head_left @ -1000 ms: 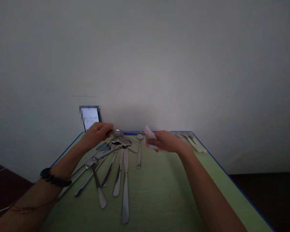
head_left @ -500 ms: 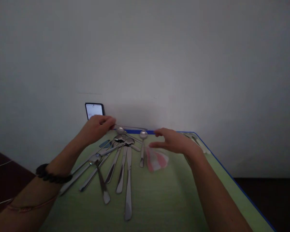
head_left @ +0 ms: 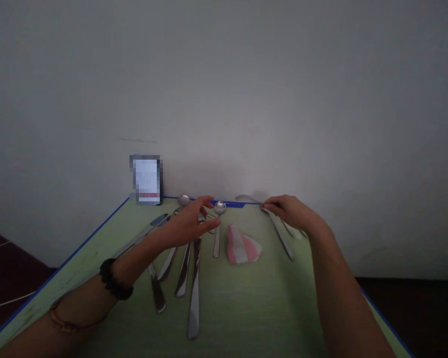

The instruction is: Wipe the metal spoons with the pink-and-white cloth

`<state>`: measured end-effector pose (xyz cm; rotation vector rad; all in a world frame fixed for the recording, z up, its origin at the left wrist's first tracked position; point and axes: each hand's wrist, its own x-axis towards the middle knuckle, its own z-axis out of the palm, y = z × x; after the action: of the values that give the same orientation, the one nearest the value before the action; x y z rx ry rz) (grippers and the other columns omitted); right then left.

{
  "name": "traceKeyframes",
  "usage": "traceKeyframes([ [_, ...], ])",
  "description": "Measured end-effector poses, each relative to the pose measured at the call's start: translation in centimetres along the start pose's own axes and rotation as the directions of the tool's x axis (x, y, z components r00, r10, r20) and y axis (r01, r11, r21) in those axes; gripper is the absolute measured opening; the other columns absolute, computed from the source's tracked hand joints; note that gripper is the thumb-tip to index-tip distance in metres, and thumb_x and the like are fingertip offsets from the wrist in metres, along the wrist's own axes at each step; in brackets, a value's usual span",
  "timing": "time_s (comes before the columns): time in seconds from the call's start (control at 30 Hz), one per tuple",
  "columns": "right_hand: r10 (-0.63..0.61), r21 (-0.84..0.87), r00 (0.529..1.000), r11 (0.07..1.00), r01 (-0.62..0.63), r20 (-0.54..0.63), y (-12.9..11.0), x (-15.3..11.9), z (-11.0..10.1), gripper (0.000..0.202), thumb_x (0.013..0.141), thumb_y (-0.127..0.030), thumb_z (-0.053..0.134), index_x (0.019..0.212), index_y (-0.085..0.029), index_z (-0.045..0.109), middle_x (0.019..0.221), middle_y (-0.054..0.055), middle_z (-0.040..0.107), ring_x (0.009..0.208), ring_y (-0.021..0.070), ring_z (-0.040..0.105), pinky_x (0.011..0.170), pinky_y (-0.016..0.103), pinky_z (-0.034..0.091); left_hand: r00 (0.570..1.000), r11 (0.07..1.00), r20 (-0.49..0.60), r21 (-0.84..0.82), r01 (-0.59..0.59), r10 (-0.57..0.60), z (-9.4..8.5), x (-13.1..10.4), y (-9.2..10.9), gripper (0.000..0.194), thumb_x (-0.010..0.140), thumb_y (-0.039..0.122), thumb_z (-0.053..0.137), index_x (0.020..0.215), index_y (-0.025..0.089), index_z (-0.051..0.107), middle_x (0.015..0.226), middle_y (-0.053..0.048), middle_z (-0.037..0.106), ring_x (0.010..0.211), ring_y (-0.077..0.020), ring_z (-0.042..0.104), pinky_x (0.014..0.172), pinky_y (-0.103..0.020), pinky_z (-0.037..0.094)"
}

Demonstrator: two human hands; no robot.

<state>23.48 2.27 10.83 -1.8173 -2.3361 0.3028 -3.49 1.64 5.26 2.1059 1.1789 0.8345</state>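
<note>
My left hand (head_left: 188,221) is empty, thumb and fingers apart, over the pile of metal cutlery. Just past its fingertips lies a spoon (head_left: 220,208), handle toward me. Several knives (head_left: 194,298) fan out below the hand, and another spoon (head_left: 184,200) shows behind it. My right hand (head_left: 289,211) pinches a thin piece of metal cutlery (head_left: 243,198) whose curved head points left; I cannot tell if it is a spoon or a fork. Under that hand, a long metal utensil (head_left: 282,234) lies on the table, its far end hidden by the fingers.
A folded pink-and-white cloth (head_left: 242,244) lies between my hands. A lit phone (head_left: 147,180) leans against the wall (head_left: 224,99) at the table's back edge. White-handled utensils (head_left: 293,231) lie at the right. The green table (head_left: 239,308) has a blue rim.
The thin cutlery piece has passed from my left hand to my right. My left hand has moved right and opened; my right hand has moved right. A long utensil now shows under it.
</note>
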Motion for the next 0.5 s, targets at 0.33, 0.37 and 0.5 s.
traceKeyframes([
  [0.33,0.485,-0.109,0.862,0.874,-0.473,0.148,1.9,-0.1,1.2,0.026,0.085,-0.02,0.044,0.087,-0.009,0.067,0.082,0.013,0.071,0.052,0.0127,0.062,0.052,0.021,0.044,0.95,0.921,0.229,0.277,-0.273,0.212,1.2,-1.0,0.1,0.052,0.085,0.027,0.047,0.136,0.023,0.035,0.138,-0.009,0.039,0.126,-0.0234,0.037,0.107,-0.042,0.031],
  [0.37,0.514,-0.138,0.846,0.857,-0.497,0.141,1.8,0.1,1.5,0.025,0.084,-0.018,0.045,0.086,-0.008,0.068,0.08,0.014,0.071,0.053,0.0134,0.063,0.053,0.022,0.045,0.943,0.909,0.252,0.3,-0.289,0.217,1.3,-1.1,0.2,0.053,0.086,0.026,0.047,0.137,0.024,0.034,0.14,-0.009,0.037,0.128,-0.0234,0.034,0.108,-0.042,0.029],
  [0.5,0.54,-0.18,0.836,0.836,-0.519,0.095,2.2,0.7,2.8,0.02,0.079,-0.012,0.05,0.082,-0.01,0.069,0.07,0.013,0.071,0.058,0.0174,0.066,0.055,0.024,0.049,0.928,0.883,0.32,0.356,-0.305,0.191,1.5,-1.2,0.3,0.053,0.086,0.024,0.045,0.138,0.025,0.033,0.139,-0.008,0.04,0.126,-0.024,0.038,0.106,-0.042,0.032],
])
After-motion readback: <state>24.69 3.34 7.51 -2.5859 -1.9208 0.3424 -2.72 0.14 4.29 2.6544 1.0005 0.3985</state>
